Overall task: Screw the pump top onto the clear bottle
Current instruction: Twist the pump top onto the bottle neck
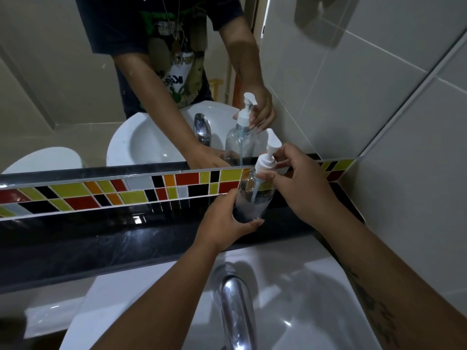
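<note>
Chrome curved tap point(235, 311) and white basin point(316, 299) nearest, not in play. Beyond them, on the glossy black worktop point(101, 238), my left hand point(222, 223) wraps the base of the clear plastic bottle point(252, 198); right hand point(300, 183) pinches the white pump top's point(265, 157) collar, seated on the neck. Looks light, thin-walled, probably slick: grip low, twist at collar, not nozzle. Threads hidden under my fingers; can't tell how tight. Fill level unclear. Mirror point(75, 84) behind repeats it.
</note>
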A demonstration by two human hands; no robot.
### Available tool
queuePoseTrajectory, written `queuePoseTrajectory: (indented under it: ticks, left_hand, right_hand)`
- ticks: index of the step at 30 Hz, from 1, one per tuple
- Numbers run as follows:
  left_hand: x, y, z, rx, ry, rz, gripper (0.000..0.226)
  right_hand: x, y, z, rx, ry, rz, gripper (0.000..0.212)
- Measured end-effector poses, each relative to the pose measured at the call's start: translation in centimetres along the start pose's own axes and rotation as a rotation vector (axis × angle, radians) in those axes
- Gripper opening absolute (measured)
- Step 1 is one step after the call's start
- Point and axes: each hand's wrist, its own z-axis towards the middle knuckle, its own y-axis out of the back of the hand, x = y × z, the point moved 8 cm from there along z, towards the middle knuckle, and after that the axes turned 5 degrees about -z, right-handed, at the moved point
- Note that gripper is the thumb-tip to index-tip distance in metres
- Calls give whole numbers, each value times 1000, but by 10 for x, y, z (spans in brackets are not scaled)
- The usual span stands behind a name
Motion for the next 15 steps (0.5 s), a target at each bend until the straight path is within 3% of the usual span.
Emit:
queuePoseTrajectory:
  ticks: [5,10,15]
  left_hand:
    - [-3,-1,0,-9,-25,15,65]
    - [-6,0,-1,-22,-33,16,69]
    - [-3,-2,1,-15,-22,5,73]
  right_hand:
    - [-2,-3,-2,-113,-9,8,39]
    - [-9,-2,-4,52,-33,164,58]
    - [-13,-4,-4,112,2,246,33]
